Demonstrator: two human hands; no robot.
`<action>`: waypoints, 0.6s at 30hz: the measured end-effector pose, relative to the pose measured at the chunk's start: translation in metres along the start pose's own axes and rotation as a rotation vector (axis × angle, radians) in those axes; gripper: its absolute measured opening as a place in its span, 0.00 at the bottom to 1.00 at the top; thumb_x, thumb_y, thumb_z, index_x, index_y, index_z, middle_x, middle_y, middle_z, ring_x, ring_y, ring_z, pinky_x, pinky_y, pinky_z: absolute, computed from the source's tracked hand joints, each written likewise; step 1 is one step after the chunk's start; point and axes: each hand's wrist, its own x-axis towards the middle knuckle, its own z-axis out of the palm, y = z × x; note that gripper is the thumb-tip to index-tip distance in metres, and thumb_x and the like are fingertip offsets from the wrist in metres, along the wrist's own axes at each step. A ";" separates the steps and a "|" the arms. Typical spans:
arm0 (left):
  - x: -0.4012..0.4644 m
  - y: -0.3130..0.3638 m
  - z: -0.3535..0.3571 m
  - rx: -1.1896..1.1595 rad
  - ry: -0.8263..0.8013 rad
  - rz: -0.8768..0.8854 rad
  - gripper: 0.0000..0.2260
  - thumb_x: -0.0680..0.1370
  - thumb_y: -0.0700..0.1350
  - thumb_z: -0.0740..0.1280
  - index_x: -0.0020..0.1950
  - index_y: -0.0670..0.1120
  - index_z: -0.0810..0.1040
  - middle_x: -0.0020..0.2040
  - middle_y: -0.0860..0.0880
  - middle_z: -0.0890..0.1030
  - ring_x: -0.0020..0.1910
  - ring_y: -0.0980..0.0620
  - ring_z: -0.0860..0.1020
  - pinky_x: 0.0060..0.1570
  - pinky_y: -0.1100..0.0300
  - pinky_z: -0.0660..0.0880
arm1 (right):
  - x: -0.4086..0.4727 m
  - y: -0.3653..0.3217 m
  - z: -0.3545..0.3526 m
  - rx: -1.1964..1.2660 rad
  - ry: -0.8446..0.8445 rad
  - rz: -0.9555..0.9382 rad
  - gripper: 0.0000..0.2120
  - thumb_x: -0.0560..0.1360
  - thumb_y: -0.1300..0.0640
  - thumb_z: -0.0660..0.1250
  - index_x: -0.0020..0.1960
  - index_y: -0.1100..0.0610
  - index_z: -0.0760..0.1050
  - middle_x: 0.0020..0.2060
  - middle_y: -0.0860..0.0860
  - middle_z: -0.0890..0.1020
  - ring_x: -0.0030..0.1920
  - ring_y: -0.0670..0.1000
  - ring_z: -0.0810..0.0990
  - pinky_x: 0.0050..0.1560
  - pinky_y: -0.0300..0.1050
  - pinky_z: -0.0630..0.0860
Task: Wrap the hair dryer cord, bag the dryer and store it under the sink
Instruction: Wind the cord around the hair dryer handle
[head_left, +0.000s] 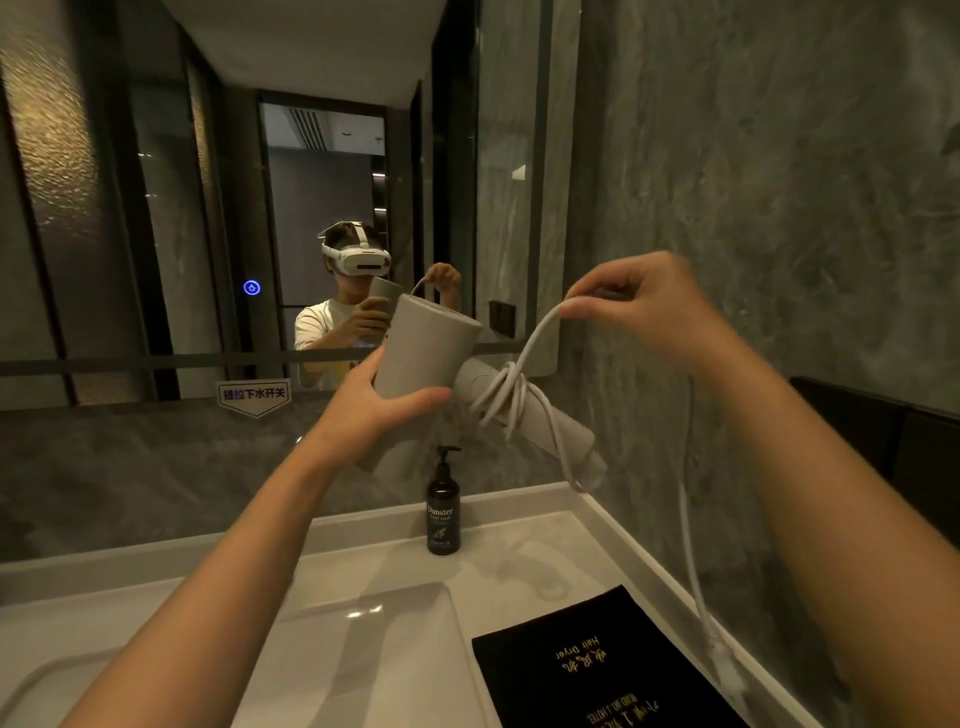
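Note:
A beige hair dryer is held up in front of the mirror, barrel to the left, handle slanting down to the right. My left hand grips the barrel from below. A white cord is looped a few times around the handle. My right hand pinches the cord above the handle; the rest of it hangs down along the right wall to the plug near the counter. A black hair dryer bag with gold lettering lies flat on the counter at the lower right.
A dark pump bottle stands at the back of the white counter. The sink basin lies below my left arm. A large mirror fills the back wall and a grey stone wall closes the right side.

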 end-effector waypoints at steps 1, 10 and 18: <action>-0.002 0.000 -0.002 -0.056 -0.027 -0.017 0.28 0.57 0.59 0.76 0.55 0.56 0.74 0.49 0.47 0.80 0.45 0.51 0.81 0.35 0.65 0.77 | 0.000 0.001 0.000 0.016 -0.004 0.008 0.03 0.69 0.52 0.73 0.43 0.48 0.82 0.36 0.44 0.82 0.37 0.38 0.79 0.41 0.33 0.73; 0.003 0.008 0.015 -0.729 -0.061 -0.138 0.37 0.51 0.59 0.81 0.56 0.47 0.77 0.42 0.47 0.84 0.38 0.51 0.82 0.38 0.56 0.81 | -0.017 0.008 0.047 0.289 -0.010 0.239 0.08 0.75 0.61 0.66 0.54 0.62 0.77 0.35 0.49 0.80 0.30 0.39 0.77 0.35 0.35 0.77; 0.021 0.003 0.016 -0.828 0.388 -0.216 0.29 0.70 0.54 0.74 0.66 0.45 0.68 0.52 0.44 0.80 0.44 0.49 0.82 0.38 0.54 0.80 | -0.047 -0.004 0.063 -0.154 -0.246 0.075 0.09 0.78 0.49 0.62 0.51 0.51 0.80 0.35 0.48 0.80 0.35 0.49 0.77 0.35 0.46 0.72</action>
